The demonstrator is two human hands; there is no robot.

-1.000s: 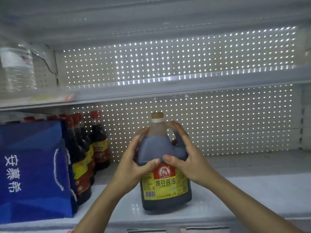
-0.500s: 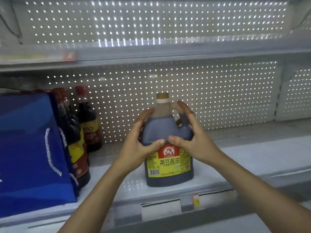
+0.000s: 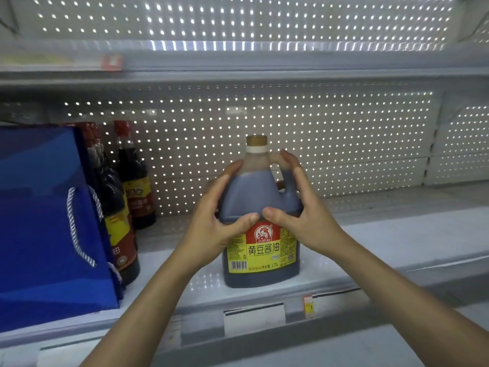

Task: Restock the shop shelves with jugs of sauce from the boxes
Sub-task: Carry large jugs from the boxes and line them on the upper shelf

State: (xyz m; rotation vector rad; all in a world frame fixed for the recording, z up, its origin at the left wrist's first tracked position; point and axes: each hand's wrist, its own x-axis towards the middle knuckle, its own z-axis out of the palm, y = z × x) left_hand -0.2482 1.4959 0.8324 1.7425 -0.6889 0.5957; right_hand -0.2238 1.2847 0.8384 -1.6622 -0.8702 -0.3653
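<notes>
Two hands clasp one jug [image 3: 260, 215], as in the frames a second and half a second back; the grip is unchanged, only the view has dropped, so the shelf [image 3: 397, 242] edge and its tags now show. Judged: jug is placed, upright near the front, label facing out; release is the step in hand, and the shelf to its right has room for more. Left to right: blue bag [image 3: 47, 221] with rope handles, no writing visible; dark bottles [image 3: 132, 186] just behind it, red caps, yellow-red labels too blurred to read. Left hand [image 3: 211, 221] curls round the jug's left shoulder, thumb across the front. Jug label reads 黄豆酱油, red emblem above, barcode and "1.75L" below. Right hand [image 3: 301, 215] wraps the handle side, thumb almost meeting the left. Price tag [image 3: 308, 305] below, unreadable.
</notes>
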